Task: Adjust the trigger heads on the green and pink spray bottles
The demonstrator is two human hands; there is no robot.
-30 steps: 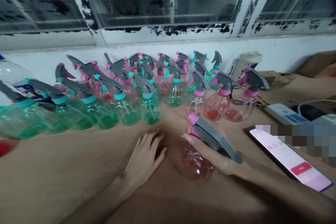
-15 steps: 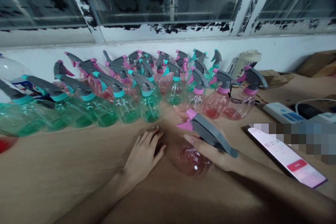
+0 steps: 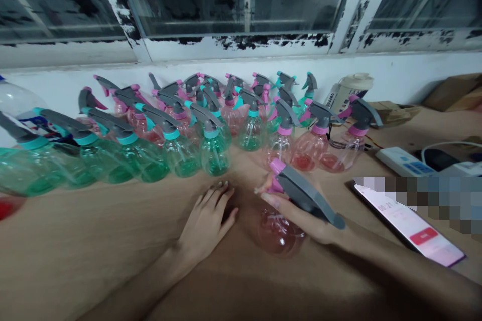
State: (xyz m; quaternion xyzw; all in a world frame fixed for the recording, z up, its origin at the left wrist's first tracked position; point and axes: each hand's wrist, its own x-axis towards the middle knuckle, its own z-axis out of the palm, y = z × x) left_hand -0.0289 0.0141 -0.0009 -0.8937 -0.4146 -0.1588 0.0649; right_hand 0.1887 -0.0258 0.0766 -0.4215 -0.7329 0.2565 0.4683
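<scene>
- Pink spray bottle (the held unit) was located over the near part of the table; whether its base bore fully on the surface could not be told.
- Standing spray bottles, green and pink, were grouped beyond both hands, towards the wall.
- Right hand was closed around the upper part of the held bottle, with the thumb on the near side and fingertips at the front of the trigger. It was the nearer hand (in contact with the bottle).
- Left hand lay palm down on the table, fingers loosely spread, gripping nothing. The held bottle was to its right, apart from it.
- Phone lay screen up to the right of the right forearm (well apart from the bottle).
- Grey spray head ran lengthwise from the far left to the near right, its rear end over the right wrist area. The bottle's own long axis was roughly upright (any slight tilt was hard to judge).
- Pink nozzle formed the front end, directed away from the person and leftward; the pink trigger was located beneath it, partly covered by fingers.
</scene>
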